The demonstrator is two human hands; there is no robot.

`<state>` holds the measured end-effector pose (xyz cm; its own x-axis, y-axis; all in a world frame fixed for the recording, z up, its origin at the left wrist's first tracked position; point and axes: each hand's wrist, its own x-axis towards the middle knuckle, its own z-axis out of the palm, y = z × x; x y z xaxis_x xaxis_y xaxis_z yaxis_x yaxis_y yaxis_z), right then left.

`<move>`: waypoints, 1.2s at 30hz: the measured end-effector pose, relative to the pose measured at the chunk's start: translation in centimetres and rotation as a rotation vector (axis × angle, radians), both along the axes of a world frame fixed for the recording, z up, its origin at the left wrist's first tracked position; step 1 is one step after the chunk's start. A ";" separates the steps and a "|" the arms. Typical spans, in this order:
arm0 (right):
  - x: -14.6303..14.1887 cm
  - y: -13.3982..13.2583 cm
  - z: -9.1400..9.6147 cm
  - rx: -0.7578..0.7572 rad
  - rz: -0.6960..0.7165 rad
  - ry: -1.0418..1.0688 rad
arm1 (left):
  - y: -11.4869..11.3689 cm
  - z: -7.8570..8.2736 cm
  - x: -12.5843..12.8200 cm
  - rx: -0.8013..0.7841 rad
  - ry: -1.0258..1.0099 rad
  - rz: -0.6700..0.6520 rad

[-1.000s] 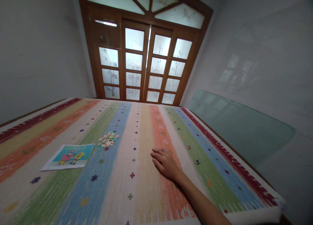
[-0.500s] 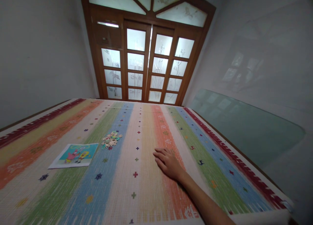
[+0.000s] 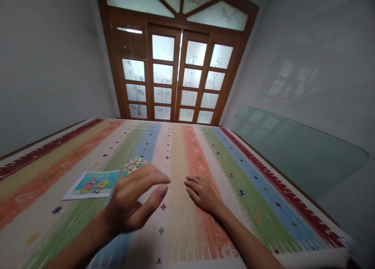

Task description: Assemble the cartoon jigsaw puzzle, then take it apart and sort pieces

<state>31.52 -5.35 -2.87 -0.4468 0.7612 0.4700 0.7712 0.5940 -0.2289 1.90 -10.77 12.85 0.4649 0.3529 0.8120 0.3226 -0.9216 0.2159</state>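
Observation:
My left hand (image 3: 136,196) hovers above the striped cloth, thumb and fingers apart, with nothing between them. Just beyond its knuckles lies a heap of small jigsaw puzzle pieces (image 3: 133,163), partly hidden by the hand. Left of that hand, a printed cartoon picture (image 3: 93,185) of a pink figure and a yellow one lies flat on the cloth. My right hand (image 3: 202,195) rests palm down on the yellow and orange stripes, its fingers stretched out and holding nothing.
The striped cloth (image 3: 178,222) covers a wide bed-like surface. At its right side a pale green headboard-like panel (image 3: 293,152) stands along the wall. Wooden doors with frosted panes (image 3: 162,73) close off the far end.
My left hand has come into view from the lower left and is now in front of the puzzle pieces. My right hand has stayed on the cloth.

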 end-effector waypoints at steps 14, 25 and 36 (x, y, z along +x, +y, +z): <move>0.0 -0.6 -0.3 -0.028 -0.009 -0.059 | 9.6 -15.3 1.3 -0.326 0.601 -0.009; 0.0 -0.6 -0.5 -0.035 0.005 -0.069 | 9.2 -15.6 1.2 -0.369 0.599 0.005; 1.6 -1.9 5.8 0.142 0.022 0.212 | 9.1 -15.3 1.3 -0.390 0.611 0.026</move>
